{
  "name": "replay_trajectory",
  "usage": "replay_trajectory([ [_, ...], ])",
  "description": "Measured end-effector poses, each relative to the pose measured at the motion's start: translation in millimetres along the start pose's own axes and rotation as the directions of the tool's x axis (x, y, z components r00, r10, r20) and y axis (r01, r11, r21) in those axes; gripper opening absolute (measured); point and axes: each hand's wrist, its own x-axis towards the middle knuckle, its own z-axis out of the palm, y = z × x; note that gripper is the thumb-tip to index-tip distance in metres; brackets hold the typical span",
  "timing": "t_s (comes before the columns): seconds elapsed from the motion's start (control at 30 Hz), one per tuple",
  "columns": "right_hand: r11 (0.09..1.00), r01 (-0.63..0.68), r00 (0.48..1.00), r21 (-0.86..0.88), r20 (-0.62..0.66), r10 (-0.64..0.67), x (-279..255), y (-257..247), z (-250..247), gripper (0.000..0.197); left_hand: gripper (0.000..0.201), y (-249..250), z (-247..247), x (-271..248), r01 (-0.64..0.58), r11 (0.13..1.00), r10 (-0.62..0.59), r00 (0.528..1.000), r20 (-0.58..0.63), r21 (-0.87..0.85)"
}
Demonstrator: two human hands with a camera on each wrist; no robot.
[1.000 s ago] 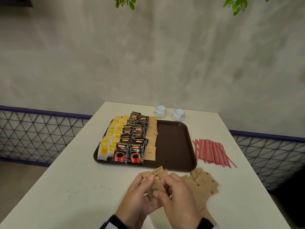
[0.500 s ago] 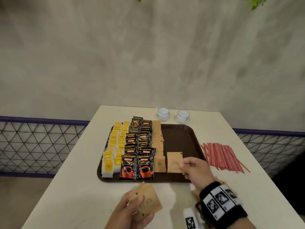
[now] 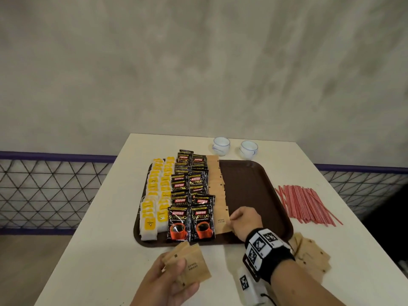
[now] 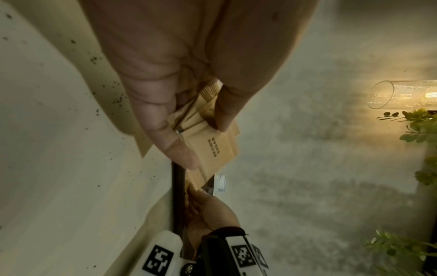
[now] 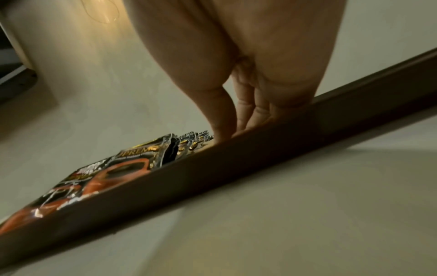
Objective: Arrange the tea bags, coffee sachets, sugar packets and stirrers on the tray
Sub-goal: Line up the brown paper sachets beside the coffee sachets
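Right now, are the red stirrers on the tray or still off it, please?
Off it. The red stirrers lie in a loose bundle on the white table, to the right of the brown tray, apart from its rim.

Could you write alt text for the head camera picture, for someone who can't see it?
A right hand sets a sugar packet on a brown tray beside coffee sachets and tea bags; the left hand holds more packets. Red stirrers lie right.

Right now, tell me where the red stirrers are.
In the head view the red stirrers lie in a loose bundle on the white table, off the right side of the brown tray, with loose sugar packets nearer the camera.
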Motion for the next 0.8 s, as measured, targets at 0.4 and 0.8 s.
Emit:
replay_trajectory([
  [0.4,0.93,0.25,0.893,0.269,0.307,-0.329,-80.7,-9.1,-36.6,0.015,0.029,0.5,17.6,4.4,-0.163,0.965,0.176,0.983,-0.047,0.207],
  [0.8,0.941,0.239,0.914,0.241,0.271,-0.302,-110.7,7.2,-48.5,0.013,0.029,-4.6,20.0,-0.8,-0.177,0.941,0.204,0.977,-0.067,0.288],
])
